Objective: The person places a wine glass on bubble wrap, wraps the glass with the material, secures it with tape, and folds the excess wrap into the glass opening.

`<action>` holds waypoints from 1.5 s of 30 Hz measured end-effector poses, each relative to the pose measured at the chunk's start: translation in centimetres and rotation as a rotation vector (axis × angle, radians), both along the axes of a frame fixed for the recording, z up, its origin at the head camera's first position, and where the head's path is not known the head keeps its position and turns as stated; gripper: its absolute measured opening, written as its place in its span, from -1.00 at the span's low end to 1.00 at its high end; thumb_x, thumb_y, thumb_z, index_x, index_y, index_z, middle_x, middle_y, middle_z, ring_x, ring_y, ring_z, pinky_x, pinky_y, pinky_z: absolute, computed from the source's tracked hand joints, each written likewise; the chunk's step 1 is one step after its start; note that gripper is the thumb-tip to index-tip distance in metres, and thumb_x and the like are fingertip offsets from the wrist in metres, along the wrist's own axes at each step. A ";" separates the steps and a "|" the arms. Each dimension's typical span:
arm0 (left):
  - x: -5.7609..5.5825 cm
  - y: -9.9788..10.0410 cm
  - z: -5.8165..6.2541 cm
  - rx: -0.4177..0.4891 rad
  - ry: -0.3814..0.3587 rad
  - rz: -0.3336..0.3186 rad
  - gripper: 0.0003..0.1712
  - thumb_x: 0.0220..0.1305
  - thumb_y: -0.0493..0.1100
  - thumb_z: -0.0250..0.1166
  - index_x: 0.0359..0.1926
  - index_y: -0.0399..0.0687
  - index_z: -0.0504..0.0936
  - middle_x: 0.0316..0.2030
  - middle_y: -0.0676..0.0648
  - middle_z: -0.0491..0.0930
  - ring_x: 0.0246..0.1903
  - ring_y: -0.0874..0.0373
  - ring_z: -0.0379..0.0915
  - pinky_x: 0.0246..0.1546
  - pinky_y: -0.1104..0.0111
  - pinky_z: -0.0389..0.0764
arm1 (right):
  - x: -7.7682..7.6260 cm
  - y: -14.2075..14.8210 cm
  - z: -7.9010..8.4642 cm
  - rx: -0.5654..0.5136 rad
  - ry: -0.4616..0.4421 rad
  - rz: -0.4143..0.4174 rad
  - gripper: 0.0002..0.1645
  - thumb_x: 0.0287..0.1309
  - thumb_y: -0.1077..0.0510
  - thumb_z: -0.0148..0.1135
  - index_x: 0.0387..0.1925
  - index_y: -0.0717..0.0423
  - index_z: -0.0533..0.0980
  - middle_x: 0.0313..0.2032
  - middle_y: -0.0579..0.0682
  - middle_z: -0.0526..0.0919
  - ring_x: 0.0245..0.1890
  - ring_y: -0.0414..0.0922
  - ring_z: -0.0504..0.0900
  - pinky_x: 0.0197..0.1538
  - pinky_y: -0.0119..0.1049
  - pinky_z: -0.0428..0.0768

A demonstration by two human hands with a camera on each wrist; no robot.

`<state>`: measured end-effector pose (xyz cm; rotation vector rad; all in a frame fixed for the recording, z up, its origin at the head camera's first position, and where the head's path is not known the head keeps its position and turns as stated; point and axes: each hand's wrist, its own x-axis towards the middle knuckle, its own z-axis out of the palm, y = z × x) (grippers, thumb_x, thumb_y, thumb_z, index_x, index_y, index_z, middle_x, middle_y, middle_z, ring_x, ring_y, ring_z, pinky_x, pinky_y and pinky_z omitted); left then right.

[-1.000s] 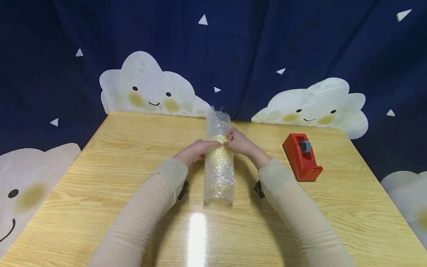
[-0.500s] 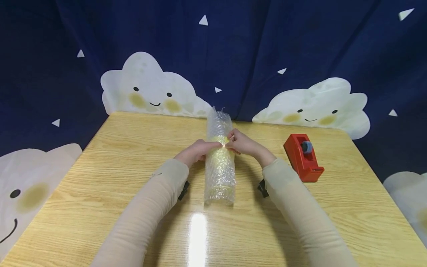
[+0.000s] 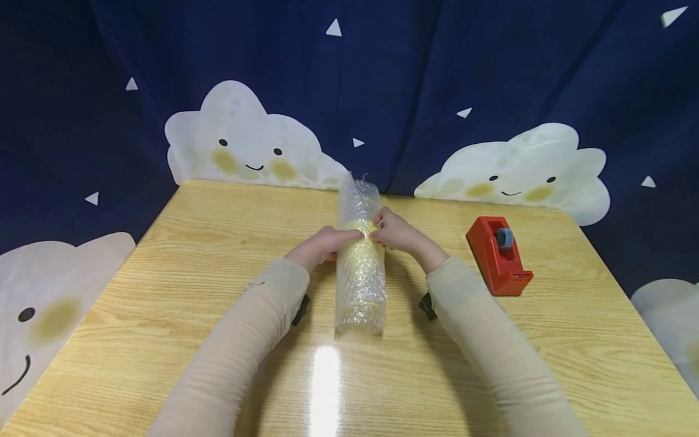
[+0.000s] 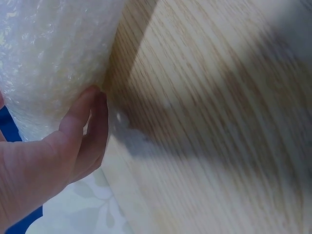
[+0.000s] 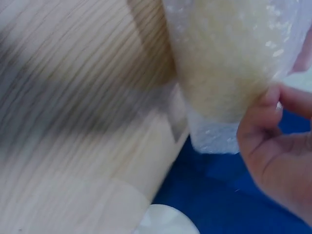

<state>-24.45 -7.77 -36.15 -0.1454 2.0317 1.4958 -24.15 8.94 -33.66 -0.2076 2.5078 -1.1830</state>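
A bubble-wrapped roll [image 3: 360, 282], with something yellow and cylindrical showing through the film, lies lengthwise in the middle of the table. My left hand [image 3: 319, 244] grips it from the left, thumb flat across the top. In the left wrist view, the fingers [image 4: 75, 117] of that hand bend against the roll's side. From the right, my right hand [image 3: 397, 232] pinches at the bubble wrap on top with thumb and index finger, just beside the left thumb. In the right wrist view, its fingertips [image 5: 269, 97] meet the wrap near the roll's far end.
A red tape dispenser [image 3: 498, 258] with a blue-grey tape roll [image 3: 504, 238] stands on the wooden table [image 3: 218, 224], right of the roll. Behind the table hangs a dark blue curtain [image 3: 382, 73] with smiling clouds. The roll's far end reaches the table's back edge.
My right fingertips have shifted slightly right, away from the left thumb. The left hand and the roll keep their places; the head view has moved a little.
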 end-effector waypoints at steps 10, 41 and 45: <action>0.0 0.0 0.0 -0.009 -0.007 -0.016 -0.17 0.17 0.06 0.22 0.28 -0.35 0.14 0.20 -0.20 0.28 -0.14 0.13 0.43 0.09 0.28 0.50 | -0.3 1.0 -0.6 -0.053 -0.027 0.082 -0.68 0.20 0.36 -0.03 -0.06 0.35 0.13 -0.62 -0.03 0.34 -0.64 -0.19 0.32 -0.48 -0.31 0.39; -0.5 0.1 -0.5 0.023 -0.019 0.004 -0.10 0.16 0.04 0.24 0.33 -0.35 0.04 0.24 -0.21 0.20 -0.01 0.07 0.45 0.14 0.27 0.47 | -0.4 0.4 0.6 0.116 -0.084 -0.048 -0.66 0.14 0.24 0.12 -0.14 0.28 0.21 -0.56 -0.07 0.40 -0.63 -0.23 0.37 -0.60 -0.46 0.19; -0.3 0.0 -0.3 0.015 -0.035 0.006 -0.10 0.16 0.06 0.24 0.34 -0.32 0.05 0.26 -0.19 0.20 -0.02 0.09 0.42 0.16 0.26 0.45 | -0.4 0.8 0.6 0.118 -0.113 -0.053 -0.69 0.16 0.16 0.15 -0.25 0.19 0.20 -0.61 -0.07 0.39 -0.65 -0.24 0.30 -0.57 -0.43 0.17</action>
